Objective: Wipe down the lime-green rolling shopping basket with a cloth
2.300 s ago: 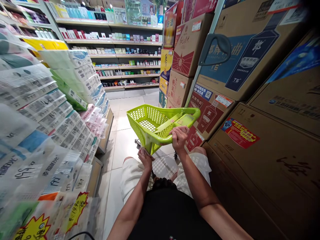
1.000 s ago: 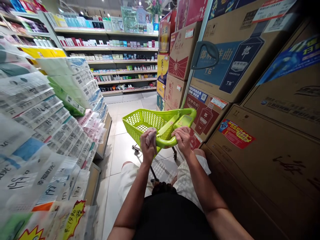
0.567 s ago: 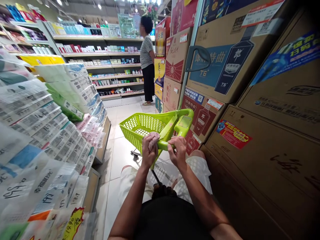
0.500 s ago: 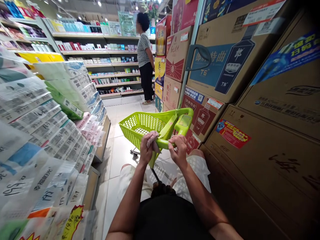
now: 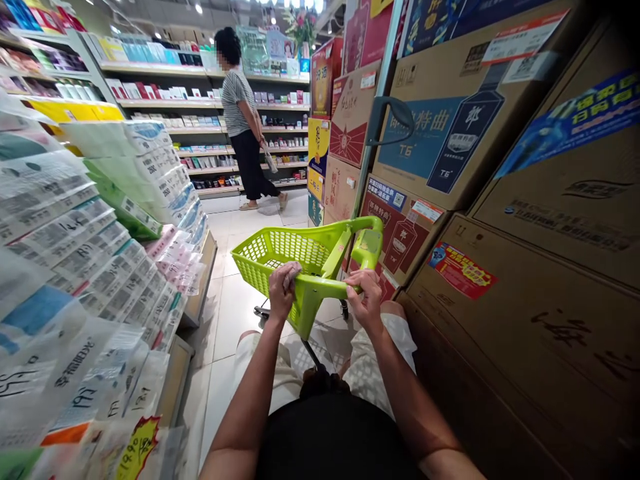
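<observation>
In front of my knees stands a lime-green shopping cart point(image 5: 311, 300) with a slotted plastic basket and a looped handle. My left hand point(image 5: 281, 293) is closed around a bunched, pale pinkish cloth point(image 5: 291, 273), just beside the near left end of the handle. Most of the cloth is hidden by my fingers. At the handle's near right corner, my right hand point(image 5: 367, 299) grips the green bar between thumb and fingers. The bottom of the basket shows only through its slots.
Stacked packs of paper tissue point(image 5: 120, 267) line the left side. Cardboard cartons point(image 5: 500, 320) rise close on the right, with a grey post handle point(image 5: 395, 120) by them. A person point(image 5: 240, 113) walks past shelves point(image 5: 200, 103) at the back.
My left hand has moved left off the handle, gathering the cloth that hung over the bar. My right hand has shifted right along the bar. The person at the back has walked left.
</observation>
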Demonstrator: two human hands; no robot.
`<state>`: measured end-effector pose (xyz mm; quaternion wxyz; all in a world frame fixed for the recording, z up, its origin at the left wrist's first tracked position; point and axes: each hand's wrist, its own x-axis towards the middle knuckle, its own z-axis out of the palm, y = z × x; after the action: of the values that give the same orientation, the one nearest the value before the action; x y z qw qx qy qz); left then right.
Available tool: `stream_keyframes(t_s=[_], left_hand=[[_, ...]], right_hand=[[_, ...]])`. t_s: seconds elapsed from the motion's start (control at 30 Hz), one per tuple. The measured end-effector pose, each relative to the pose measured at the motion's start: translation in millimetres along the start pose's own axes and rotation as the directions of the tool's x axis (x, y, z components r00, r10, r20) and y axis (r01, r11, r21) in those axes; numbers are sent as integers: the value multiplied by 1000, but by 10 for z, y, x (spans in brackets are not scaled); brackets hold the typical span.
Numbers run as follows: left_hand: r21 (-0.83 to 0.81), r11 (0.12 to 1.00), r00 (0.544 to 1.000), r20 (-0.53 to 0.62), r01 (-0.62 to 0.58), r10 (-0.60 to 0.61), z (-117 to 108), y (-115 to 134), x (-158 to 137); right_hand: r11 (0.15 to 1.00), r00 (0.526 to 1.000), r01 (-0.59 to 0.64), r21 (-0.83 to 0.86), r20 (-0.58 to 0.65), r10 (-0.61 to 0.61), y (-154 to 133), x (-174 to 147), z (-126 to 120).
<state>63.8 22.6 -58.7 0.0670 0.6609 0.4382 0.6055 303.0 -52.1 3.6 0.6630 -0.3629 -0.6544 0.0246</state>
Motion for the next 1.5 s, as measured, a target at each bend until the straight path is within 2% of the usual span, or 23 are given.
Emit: stream_keyframes(t_s=[0.07, 0.13, 0.3, 0.37, 0.47, 0.53, 0.6, 0.73, 0.87, 0.93, 1.07, 1.13, 1.17, 1.2, 1.3, 1.33, 1.37, 1.47, 1.5], left_hand=[[65, 995, 997, -28, 72, -71, -36, -25, 54], [59, 995, 997, -14, 75, -74, -29, 49, 69], [-39, 995, 988, 118, -96, 100, 49, 322, -21], [-2, 997, 992, 106, -75, 75, 29, 306, -12], [93, 995, 998, 56, 25, -30, -47, 252, 46], [79, 997, 994, 104, 17, -25, -94, 298, 71], [-1, 998, 978, 201, -59, 58, -124, 413, 82], [-119, 974, 911, 348, -193, 223, -153, 629, 176], [-174, 958, 799, 529, -229, 287, -173, 673, 437], [-170, 960, 726, 628, -222, 279, -163, 670, 585], [-89, 976, 580, 792, -198, 190, -28, 637, 837], [-39, 981, 534, 834, -191, 137, 98, 603, 926], [-7, 982, 531, 841, -187, 107, 165, 588, 960], [31, 983, 549, 832, -182, 75, 226, 577, 986], [124, 976, 657, 753, -179, 25, 316, 596, 1023], [108, 975, 656, 753, -196, 49, 305, 619, 1024], [60, 973, 623, 777, -222, 94, 277, 647, 1024], [-115, 953, 431, 872, -278, 231, 166, 715, 1034], [-128, 952, 399, 886, -279, 237, 150, 720, 1047]], right_hand=[[1000, 1000, 4, 14, -8, -4, 34, 1, -14], [1000, 1000, 7, 24, -28, -7, 78, 2, -13], [997, 999, 17, 71, -38, -14, 214, 19, -30], [997, 1000, 3, 76, -18, -1, 259, 29, -60], [997, 1000, -29, 78, -5, 29, 297, 39, -92], [995, 999, -41, 91, -25, 44, 298, 41, -86], [994, 998, -35, 107, -53, 41, 285, 42, -63], [993, 997, -21, 119, -75, 30, 250, 47, -25], [989, 998, -15, 144, -60, 23, 251, 45, -32], [989, 998, -17, 149, -60, 26, 260, 43, -40], [987, 997, -23, 158, -70, 35, 276, 46, -52], [986, 997, -35, 161, -69, 46, 280, 55, -59], [986, 996, -43, 160, -66, 54, 282, 61, -63], [986, 996, -47, 157, -62, 58, 284, 67, -67], [989, 998, -25, 148, -58, 34, 290, 82, -76], [989, 998, -14, 150, -56, 23, 291, 83, -78], [988, 999, -6, 152, -52, 14, 290, 82, -79], [988, 999, -11, 154, -49, 18, 276, 71, -81], [988, 998, -15, 151, -52, 23, 268, 68, -82]])
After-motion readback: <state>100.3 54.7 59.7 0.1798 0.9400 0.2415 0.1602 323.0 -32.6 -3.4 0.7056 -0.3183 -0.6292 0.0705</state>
